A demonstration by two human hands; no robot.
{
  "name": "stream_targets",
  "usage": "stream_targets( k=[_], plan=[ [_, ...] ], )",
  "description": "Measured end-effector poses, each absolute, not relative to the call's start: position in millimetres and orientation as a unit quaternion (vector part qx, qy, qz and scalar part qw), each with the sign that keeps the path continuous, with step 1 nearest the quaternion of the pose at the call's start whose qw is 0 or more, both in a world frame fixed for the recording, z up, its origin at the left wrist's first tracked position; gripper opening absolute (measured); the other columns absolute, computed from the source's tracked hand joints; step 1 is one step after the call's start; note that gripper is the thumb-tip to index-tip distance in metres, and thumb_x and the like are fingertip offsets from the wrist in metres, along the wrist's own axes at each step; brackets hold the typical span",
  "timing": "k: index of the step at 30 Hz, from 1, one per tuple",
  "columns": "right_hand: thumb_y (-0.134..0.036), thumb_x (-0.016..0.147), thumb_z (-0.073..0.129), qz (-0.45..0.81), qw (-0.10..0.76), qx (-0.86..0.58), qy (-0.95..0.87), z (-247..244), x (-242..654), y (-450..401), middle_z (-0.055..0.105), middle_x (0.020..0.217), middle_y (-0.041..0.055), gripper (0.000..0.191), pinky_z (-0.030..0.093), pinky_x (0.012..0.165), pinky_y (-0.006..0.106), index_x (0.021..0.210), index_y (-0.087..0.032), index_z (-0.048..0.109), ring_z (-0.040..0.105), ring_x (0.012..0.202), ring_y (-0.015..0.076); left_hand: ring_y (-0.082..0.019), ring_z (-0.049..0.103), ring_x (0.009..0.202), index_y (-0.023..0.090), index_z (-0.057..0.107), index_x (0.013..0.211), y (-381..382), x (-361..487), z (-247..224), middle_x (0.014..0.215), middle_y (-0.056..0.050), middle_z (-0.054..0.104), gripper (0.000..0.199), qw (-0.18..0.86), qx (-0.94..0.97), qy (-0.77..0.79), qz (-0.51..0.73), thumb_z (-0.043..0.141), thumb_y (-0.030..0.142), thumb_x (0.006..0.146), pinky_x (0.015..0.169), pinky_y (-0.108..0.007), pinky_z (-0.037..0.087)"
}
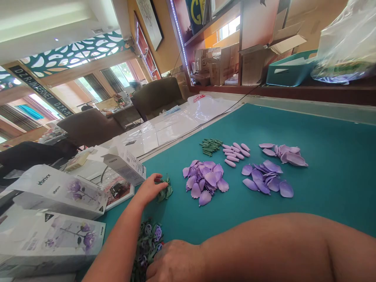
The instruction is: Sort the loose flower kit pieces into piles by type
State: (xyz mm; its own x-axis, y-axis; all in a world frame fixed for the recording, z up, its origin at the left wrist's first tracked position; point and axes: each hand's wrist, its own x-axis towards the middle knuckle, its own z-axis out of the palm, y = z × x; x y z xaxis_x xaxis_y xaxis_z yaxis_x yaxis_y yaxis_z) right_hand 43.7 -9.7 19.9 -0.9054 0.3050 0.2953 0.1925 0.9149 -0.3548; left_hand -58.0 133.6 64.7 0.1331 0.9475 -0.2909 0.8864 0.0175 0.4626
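My left hand [153,188] reaches over a small heap of green leaf-like plastic pieces [165,192] on the teal mat. Its thumb and fingers are apart, with the tips at the heap. Closer to me, my right hand [178,261] is down at a mixed pile of dark green and purple small parts [145,244]. Its fingers are bent and mostly hidden, so a hold cannot be made out. To the right lie a heap of purple petals [205,178], a second group of purple petals [266,178], pale purple petals [289,154], pink-lilac rod-shaped pieces [235,152] and green sticks [210,146].
White boxes with flower pictures [73,235] stand along the left, beside a small upright box [129,166]. Behind the teal mat [293,125] are a plastic-covered table [164,125], chairs [158,96] and a shelf with cartons [217,64], a teal basket [289,72] and a clear bag [346,47].
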Motion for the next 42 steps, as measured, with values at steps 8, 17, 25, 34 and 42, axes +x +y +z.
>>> stream_targets(
  k=[8, 17, 25, 34, 42],
  plan=[
    [-0.039, 0.094, 0.046, 0.125, 0.204, -0.146, -0.96, 7.7, 37.9, -11.8, 0.067, 0.081, -0.0026, 0.022, 0.038, 0.052, 0.023, 0.09, -0.023, 0.061, 0.06, 0.081, 0.0113, -0.02, 0.059, 0.097, 0.017, 0.056, 0.113, 116.8, -73.2, 84.9, 0.117, -0.009, 0.058, 0.032, 0.251, 0.691, 0.67, 0.098, 0.051, 0.038, 0.089, 0.077, -0.039, 0.052],
    [-0.043, 0.093, 0.042, 0.081, 0.239, -0.171, -0.952, 2.8, 32.8, -10.9, 0.065, 0.075, -0.0032, 0.029, 0.04, 0.053, 0.026, 0.08, -0.023, 0.06, 0.058, 0.068, 0.0132, -0.015, 0.059, 0.078, 0.015, 0.061, 0.087, 96.4, -85.9, 69.7, 0.087, -0.002, 0.063, 0.019, 0.161, 0.755, 0.633, -0.061, 0.06, 0.034, 0.084, 0.074, -0.036, 0.05],
    [-0.041, 0.092, 0.044, 0.075, 0.252, -0.168, -0.95, -4.6, 29.5, -10.6, 0.064, 0.073, -0.0036, 0.028, 0.037, 0.049, 0.026, 0.075, -0.023, 0.056, 0.057, 0.065, 0.0128, -0.019, 0.06, 0.092, 0.017, 0.06, 0.105, 102.8, -73.2, 59.0, 0.107, -0.007, 0.062, 0.027, 0.135, 0.759, 0.636, -0.045, 0.056, 0.036, 0.087, 0.08, -0.04, 0.051],
    [-0.03, 0.09, 0.045, 0.099, 0.309, -0.284, -0.902, 33.1, 55.1, 5.1, 0.065, 0.079, 0.0036, 0.022, 0.043, 0.063, 0.028, 0.079, -0.018, 0.06, 0.057, 0.071, 0.0158, -0.019, 0.057, 0.077, 0.023, 0.055, 0.076, 71.4, -106.0, 95.8, 0.079, -0.001, 0.063, 0.015, 0.149, 0.72, 0.664, 0.132, 0.048, 0.036, 0.078, 0.071, -0.031, 0.043],
    [-0.021, 0.089, 0.045, 0.259, 0.237, -0.531, -0.771, 56.4, 66.2, 65.5, 0.051, 0.132, 0.0201, 0.042, 0.039, 0.098, 0.038, 0.129, -0.008, 0.045, 0.048, 0.121, 0.0264, -0.024, 0.06, 0.078, 0.026, 0.058, 0.078, -2.5, -157.2, 89.6, 0.076, -0.002, 0.066, 0.038, 0.192, 0.643, 0.714, 0.2, 0.041, 0.058, 0.069, 0.067, -0.032, 0.045]
  ],
)
